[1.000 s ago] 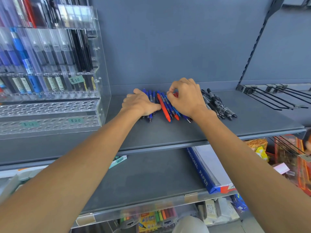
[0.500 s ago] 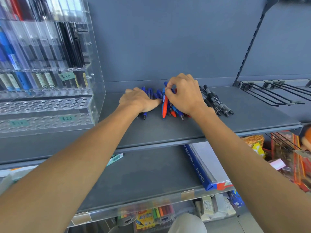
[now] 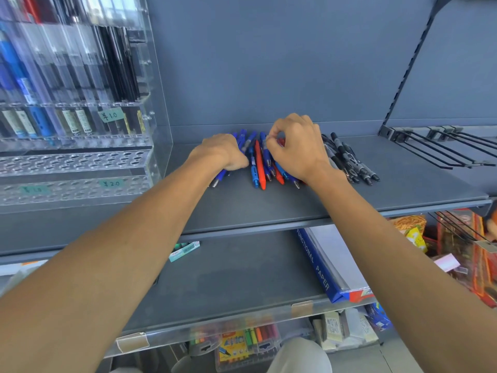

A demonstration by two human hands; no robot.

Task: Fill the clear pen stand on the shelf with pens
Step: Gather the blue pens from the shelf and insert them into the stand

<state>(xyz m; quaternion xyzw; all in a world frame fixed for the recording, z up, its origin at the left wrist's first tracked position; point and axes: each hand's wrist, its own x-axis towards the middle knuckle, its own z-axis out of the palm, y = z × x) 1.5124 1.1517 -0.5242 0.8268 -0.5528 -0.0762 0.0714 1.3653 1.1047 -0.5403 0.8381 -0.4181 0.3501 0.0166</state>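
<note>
A heap of blue and red pens [image 3: 259, 168] lies on the grey shelf [image 3: 269, 208]. My left hand [image 3: 222, 152] rests closed over several blue pens at the heap's left side. My right hand [image 3: 297, 146] sits over the heap's right side, thumb and fingertips pinching the top of a blue pen [image 3: 265, 153]. Right of it lies a bunch of black pens [image 3: 349, 162]. The clear pen stand [image 3: 78, 162] is at the left of the shelf, its upper tiers holding pens and its lower two rows of holes bare.
Black display hooks [image 3: 443, 149] jut out at the right. The lower shelf holds a blue paper pack [image 3: 322, 265] and a small teal box [image 3: 184, 250]. Packaged goods [image 3: 462, 246] hang lower right. A marker box [image 3: 242, 343] sits below.
My right hand has lifted its fingers and pinched a blue pen's top. The red pen has turned straighter in the heap. My left hand stays on the blue pens.
</note>
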